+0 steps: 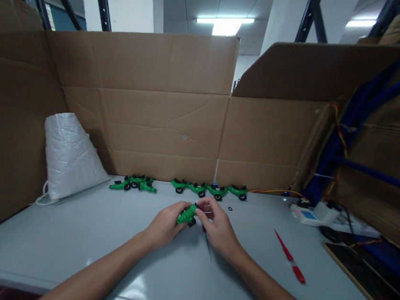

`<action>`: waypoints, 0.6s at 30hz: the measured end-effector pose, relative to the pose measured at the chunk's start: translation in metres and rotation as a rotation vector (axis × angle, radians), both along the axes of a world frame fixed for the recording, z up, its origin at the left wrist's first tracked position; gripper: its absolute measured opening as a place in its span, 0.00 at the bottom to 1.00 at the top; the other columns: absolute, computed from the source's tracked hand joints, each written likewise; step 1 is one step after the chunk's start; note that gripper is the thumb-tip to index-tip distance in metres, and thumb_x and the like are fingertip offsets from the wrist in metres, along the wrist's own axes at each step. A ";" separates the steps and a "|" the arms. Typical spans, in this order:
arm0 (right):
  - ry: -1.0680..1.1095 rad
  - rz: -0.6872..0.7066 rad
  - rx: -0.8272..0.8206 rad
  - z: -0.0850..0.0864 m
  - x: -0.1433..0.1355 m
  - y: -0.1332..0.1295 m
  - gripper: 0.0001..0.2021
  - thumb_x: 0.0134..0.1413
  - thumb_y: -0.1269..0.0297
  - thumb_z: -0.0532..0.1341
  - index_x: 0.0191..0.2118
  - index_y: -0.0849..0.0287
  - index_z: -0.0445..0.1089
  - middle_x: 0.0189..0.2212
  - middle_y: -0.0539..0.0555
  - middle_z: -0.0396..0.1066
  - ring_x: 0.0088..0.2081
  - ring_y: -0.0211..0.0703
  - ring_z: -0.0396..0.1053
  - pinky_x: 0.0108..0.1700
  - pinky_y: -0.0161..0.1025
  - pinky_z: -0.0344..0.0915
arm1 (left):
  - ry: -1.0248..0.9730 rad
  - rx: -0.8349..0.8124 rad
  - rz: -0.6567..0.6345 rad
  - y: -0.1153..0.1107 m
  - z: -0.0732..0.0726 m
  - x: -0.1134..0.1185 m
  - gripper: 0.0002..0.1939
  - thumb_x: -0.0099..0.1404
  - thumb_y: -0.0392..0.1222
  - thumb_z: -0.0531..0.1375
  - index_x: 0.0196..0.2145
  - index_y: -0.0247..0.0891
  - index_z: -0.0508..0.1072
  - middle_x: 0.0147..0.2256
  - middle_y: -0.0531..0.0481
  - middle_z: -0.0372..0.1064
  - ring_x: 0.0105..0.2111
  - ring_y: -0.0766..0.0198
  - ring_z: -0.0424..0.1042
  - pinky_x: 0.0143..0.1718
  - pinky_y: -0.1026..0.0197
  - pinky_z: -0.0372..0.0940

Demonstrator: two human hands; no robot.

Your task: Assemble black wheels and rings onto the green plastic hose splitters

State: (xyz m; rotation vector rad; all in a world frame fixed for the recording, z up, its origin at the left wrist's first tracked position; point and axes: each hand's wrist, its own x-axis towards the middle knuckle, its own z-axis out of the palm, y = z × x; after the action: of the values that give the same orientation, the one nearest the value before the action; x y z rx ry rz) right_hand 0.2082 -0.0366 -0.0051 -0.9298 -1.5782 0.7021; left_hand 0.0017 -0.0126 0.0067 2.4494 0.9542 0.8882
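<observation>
Just above the tabletop, near its middle, a small green plastic toy (187,214) with black parts is gripped between the thumb and fingers of my left hand (165,224). It looks like the toy vehicles in the row behind. My right hand (219,229) is closed, its thumb and forefinger pinching at the toy's right end, where a small dark piece shows. Below the right palm a thin dark rod (208,245) points down toward the table; its upper end is hidden by that hand. A small black ring (230,209) lies just beyond the right hand.
Several green toy vehicles (218,193) line the back; more green toys (133,182) are heaped left of them. A white bag (71,159) leans at left. On the right are a red screwdriver (291,257), a power strip (308,216) and a dark panel (362,279). Cardboard walls (164,117) enclose the table.
</observation>
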 end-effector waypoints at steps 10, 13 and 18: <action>0.084 0.030 -0.088 -0.003 -0.001 0.002 0.11 0.64 0.54 0.64 0.44 0.53 0.68 0.40 0.54 0.75 0.40 0.49 0.74 0.37 0.40 0.70 | 0.030 0.059 0.061 0.004 -0.009 -0.002 0.07 0.71 0.37 0.61 0.45 0.42 0.69 0.43 0.48 0.77 0.43 0.57 0.76 0.44 0.60 0.66; 0.082 0.038 -0.102 -0.003 -0.001 0.002 0.10 0.64 0.55 0.63 0.44 0.54 0.67 0.40 0.54 0.75 0.41 0.48 0.74 0.37 0.40 0.69 | 0.057 0.099 0.078 0.005 -0.010 -0.003 0.08 0.70 0.37 0.62 0.47 0.42 0.70 0.43 0.48 0.77 0.43 0.56 0.76 0.44 0.59 0.66; 0.116 0.056 -0.124 -0.004 0.000 0.005 0.10 0.62 0.57 0.64 0.44 0.54 0.67 0.40 0.54 0.75 0.41 0.48 0.74 0.37 0.39 0.68 | 0.122 0.161 0.103 0.004 -0.009 -0.004 0.08 0.71 0.38 0.61 0.47 0.42 0.70 0.42 0.48 0.77 0.42 0.54 0.75 0.42 0.58 0.65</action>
State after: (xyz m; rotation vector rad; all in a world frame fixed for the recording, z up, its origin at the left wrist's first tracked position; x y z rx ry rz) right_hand 0.2085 -0.0314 -0.0094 -0.9215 -1.4764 0.8866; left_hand -0.0019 -0.0085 -0.0026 2.6369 1.0986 0.8892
